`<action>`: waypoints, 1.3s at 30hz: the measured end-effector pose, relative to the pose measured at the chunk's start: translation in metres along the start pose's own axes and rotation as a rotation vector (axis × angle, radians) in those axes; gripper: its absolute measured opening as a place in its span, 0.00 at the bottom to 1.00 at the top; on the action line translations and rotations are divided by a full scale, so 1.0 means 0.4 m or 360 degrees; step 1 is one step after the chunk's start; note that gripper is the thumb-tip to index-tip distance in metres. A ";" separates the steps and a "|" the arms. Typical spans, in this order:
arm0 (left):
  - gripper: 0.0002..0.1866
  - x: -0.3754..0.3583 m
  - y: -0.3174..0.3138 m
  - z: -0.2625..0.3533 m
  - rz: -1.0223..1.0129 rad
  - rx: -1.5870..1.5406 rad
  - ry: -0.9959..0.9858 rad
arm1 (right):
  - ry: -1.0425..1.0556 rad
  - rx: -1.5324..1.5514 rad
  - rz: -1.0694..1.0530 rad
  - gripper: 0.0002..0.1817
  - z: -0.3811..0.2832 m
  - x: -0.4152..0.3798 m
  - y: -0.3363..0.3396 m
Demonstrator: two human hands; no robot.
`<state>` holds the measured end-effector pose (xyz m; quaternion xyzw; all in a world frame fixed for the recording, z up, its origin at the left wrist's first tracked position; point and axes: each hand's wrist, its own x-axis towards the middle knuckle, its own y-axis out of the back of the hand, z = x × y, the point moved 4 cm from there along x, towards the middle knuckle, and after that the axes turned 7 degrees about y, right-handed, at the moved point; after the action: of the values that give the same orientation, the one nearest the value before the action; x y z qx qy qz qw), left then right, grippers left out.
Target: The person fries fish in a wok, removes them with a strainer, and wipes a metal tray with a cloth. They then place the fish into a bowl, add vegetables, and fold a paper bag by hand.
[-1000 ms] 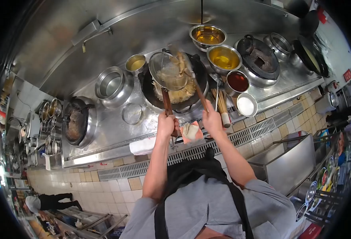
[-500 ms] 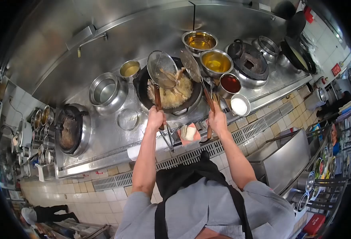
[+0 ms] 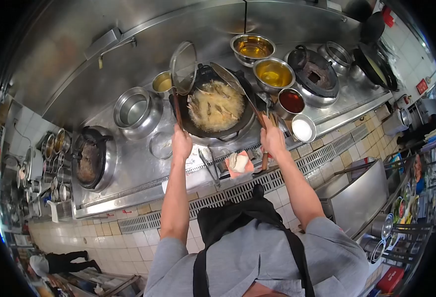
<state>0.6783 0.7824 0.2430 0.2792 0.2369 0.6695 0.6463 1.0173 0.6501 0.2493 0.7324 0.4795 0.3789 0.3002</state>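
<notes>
My left hand is closed around the wooden handle of a round mesh strainer, raised and tilted at the wok's left rim. Closed on another wooden handle, my right hand holds a wide, flat-headed metal skimmer slanting over the right side of the wok. Pale, fish-like pieces of food lie in bubbling, foamy oil inside the black wok. Tongs rest on the counter edge between my hands, beside a pink-and-white bundle.
Metal bowls of yellow oil stand right of the wok, near containers of red liquid and white contents. A steel pot and a second burner are on the left. Another person is at the lower left.
The strainer has moved left and tipped more upright, off the middle of the wok. The food pieces it lifted are back down in the oil. The skimmer has swung slightly left.
</notes>
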 end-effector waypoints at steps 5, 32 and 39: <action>0.15 -0.088 0.103 -0.076 0.0246 -0.0206 0.0107 | 0.0080 -0.0146 -0.0111 0.27 -0.034 0.052 0.004; 0.03 -0.507 0.074 -0.592 -0.0165 -0.1819 0.1266 | 0.0106 0.0053 -0.0373 0.31 -0.183 -0.155 0.027; 0.15 -0.586 0.100 -0.603 -0.0187 -0.1545 0.1314 | 0.0065 -0.0082 -0.0352 0.33 -0.194 -0.090 -0.098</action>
<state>0.4870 0.5570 0.0780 -0.3396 0.1512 0.7164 0.5904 0.9243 0.6367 0.2494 0.6592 0.5534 0.3706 0.3491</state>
